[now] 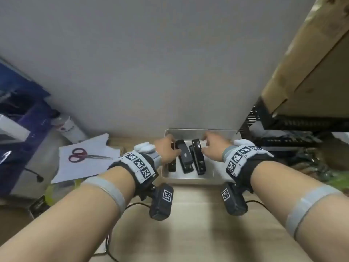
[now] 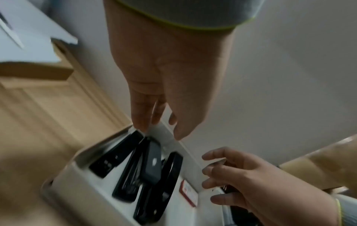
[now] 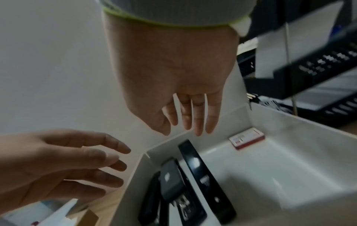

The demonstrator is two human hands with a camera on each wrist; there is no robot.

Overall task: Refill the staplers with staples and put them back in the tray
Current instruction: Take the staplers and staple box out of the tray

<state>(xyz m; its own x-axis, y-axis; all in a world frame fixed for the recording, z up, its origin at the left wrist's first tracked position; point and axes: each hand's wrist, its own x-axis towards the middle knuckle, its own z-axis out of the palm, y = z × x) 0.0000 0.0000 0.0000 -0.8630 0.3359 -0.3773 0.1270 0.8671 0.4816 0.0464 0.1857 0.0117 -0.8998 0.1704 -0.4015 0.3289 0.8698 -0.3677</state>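
Note:
A white tray (image 1: 188, 180) stands on the wooden table against the wall. Three black staplers lie in its left half: a small one (image 1: 172, 165), a middle one (image 1: 186, 159) and a right one (image 1: 198, 157). My left hand (image 1: 168, 146) hovers over the tray's far left corner with fingers (image 2: 141, 122) straight, holding nothing. My right hand (image 1: 209, 146) hovers over the tray's far middle beside the right stapler (image 3: 204, 175), fingers (image 3: 199, 122) straight and empty. A red-and-white staple box (image 3: 247, 138) lies at the tray's far wall, right of the staplers.
Red-handled scissors (image 1: 83, 156) lie on a white sheet (image 1: 90, 167) left of the tray. A white bottle (image 1: 72, 129) and blue boxes (image 1: 22, 110) fill the far left. A cardboard box (image 1: 311, 63) overhangs a black wire rack (image 1: 283, 121) at right.

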